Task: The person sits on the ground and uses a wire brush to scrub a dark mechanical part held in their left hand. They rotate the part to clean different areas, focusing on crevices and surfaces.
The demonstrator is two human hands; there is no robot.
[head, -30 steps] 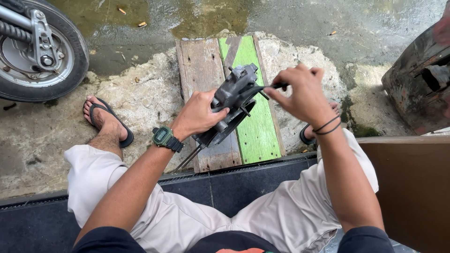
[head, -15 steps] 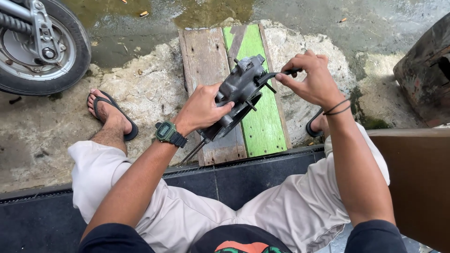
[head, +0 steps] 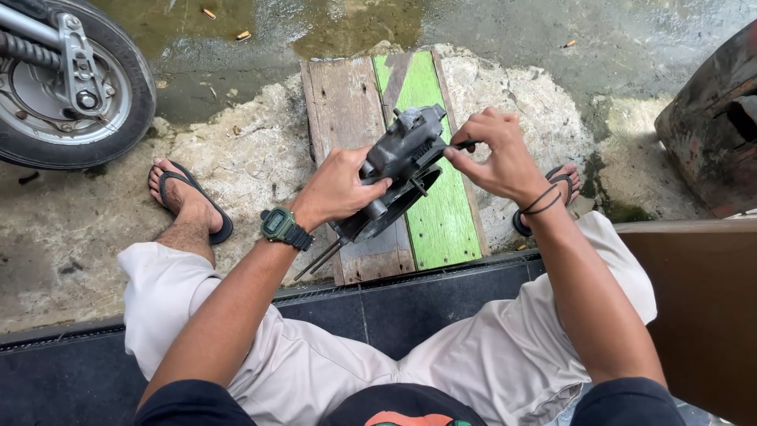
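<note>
Over the planks: both hands on a dark engine part.

Above the near end of the planks [head: 347, 102], one bare wood and one painted green, the left hand [head: 339, 189] has its fingers clenched around the left side of the engine part [head: 398, 170], holding it tilted in the air between the knees. The right hand [head: 497, 158] pinches a thin dark tool [head: 464, 145] between thumb and fingers, its tip touching the part's upper right edge. Two thin studs [head: 319, 259] stick out from the part's lower end toward the near edge of the planks. A green watch [head: 277, 224] sits on the left wrist. A wheel [head: 71, 79] stands well apart at the far left, on wet ground.
</note>
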